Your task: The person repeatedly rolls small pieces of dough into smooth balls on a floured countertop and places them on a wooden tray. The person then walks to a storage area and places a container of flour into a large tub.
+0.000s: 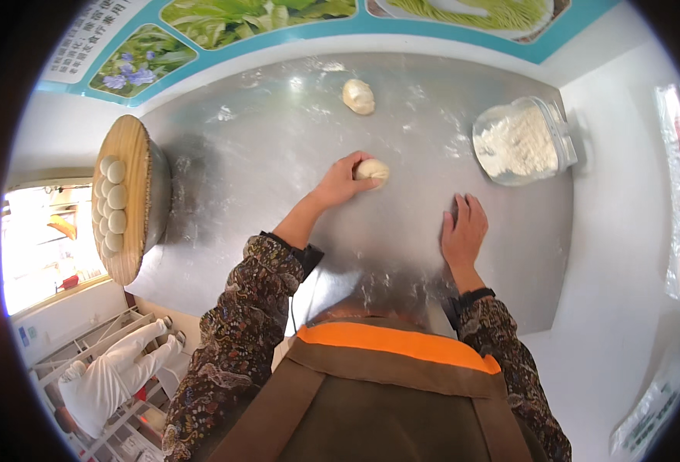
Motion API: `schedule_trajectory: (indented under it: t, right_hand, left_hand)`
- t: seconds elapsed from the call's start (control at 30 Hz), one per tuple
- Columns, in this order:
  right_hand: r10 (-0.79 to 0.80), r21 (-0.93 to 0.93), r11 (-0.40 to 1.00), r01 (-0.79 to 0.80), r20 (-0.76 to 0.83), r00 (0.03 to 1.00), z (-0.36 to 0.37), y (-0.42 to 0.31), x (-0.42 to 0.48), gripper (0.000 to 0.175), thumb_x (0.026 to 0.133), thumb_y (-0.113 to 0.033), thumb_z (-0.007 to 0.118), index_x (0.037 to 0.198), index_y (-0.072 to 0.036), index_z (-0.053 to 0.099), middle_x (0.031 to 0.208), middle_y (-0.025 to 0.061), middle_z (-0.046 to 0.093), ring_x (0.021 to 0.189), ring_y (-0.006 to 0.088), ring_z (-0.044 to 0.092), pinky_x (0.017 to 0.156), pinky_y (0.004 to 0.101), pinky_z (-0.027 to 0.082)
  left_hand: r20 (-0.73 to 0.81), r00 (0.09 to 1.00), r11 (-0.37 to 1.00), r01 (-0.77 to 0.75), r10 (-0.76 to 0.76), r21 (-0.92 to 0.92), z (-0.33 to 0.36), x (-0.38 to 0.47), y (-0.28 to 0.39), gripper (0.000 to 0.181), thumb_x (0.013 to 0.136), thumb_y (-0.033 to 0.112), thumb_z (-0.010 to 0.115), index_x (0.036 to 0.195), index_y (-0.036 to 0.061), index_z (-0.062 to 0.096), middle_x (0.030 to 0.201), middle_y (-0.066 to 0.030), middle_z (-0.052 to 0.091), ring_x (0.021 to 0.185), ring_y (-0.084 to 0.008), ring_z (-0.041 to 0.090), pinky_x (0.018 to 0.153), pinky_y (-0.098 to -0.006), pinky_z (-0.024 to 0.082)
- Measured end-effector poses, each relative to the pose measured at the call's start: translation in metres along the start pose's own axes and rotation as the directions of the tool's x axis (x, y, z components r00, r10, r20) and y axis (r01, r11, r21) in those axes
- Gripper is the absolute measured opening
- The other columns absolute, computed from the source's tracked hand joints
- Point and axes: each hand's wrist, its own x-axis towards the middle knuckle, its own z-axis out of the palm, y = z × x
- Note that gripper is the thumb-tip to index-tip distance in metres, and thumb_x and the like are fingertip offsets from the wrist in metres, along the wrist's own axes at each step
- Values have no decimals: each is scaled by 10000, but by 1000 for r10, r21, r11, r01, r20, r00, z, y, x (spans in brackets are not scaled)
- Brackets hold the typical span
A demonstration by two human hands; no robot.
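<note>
My left hand (344, 180) is closed around the left side of a pale ball of dough (372, 172), which rests on a floured metal worktop (247, 144). The dough's top shows folds. To the right, my right hand (465, 228) lies on the worktop with nothing in it, its thumb a little apart from the fingers. Farther back, beyond my left hand, sits a second lump of dough (359, 97), touched by neither hand.
A clear container of flour (519, 141) stands at the right near the wall. At the left, a round wooden board (129, 231) with several dough balls (117, 197) lies on a metal bowl (159, 190). A person in white (114, 375) is at lower left.
</note>
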Motion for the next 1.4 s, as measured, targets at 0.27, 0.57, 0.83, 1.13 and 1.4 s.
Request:
schedule_trajectory:
  t: [0.27, 0.57, 0.83, 1.13, 1.4]
  right_hand:
    - [-5, -34, 999, 5, -1, 1000, 0, -1, 0, 435, 934, -223, 594, 1341, -83, 533, 1389, 156, 490, 1308, 349, 435, 1108, 475, 301]
    - [2, -44, 999, -1, 21, 1000, 0, -2, 2, 420, 945, -230, 584, 1333, -77, 533, 1389, 150, 484, 1313, 348, 428, 1114, 490, 291]
    - [6, -49, 999, -6, 16, 1000, 0, -2, 2, 417, 942, -227, 591, 1329, -80, 538, 1384, 146, 487, 1308, 353, 432, 1101, 492, 302]
    - [-33, -43, 999, 32, -33, 999, 2, -1, 3, 415, 933, -216, 602, 1320, -80, 542, 1368, 154, 492, 1298, 358, 437, 1098, 492, 305]
    - [-46, -7, 999, 46, -63, 997, 14, 7, -6, 441, 909, -213, 624, 1320, -78, 539, 1354, 168, 504, 1282, 362, 450, 1084, 498, 319]
  left_hand:
    - [-659, 686, 906, -423, 307, -18, -111, 23, 33, 458, 859, 86, 733, 1300, 51, 612, 1187, -100, 664, 1050, -211, 641, 919, -354, 515]
    - [-437, 628, 638, -126, 644, 759, -105, 63, -16, 469, 838, 177, 734, 1288, 119, 615, 1399, -169, 523, 1311, -372, 468, 1089, -434, 407]
    - [-274, 723, 568, -195, 634, 799, -113, 86, -28, 392, 811, 211, 744, 1171, 85, 650, 1232, -148, 602, 1146, -362, 546, 982, -430, 458]
    - [-544, 512, 651, -40, 664, 758, -137, 53, -61, 384, 756, 154, 705, 1132, 96, 654, 1243, -195, 549, 1158, -403, 493, 1001, -491, 409]
    - [-84, 815, 656, -396, 574, 643, 57, -67, -55, 604, 712, 33, 761, 1284, 115, 584, 1253, -134, 565, 1113, -354, 547, 958, -448, 458]
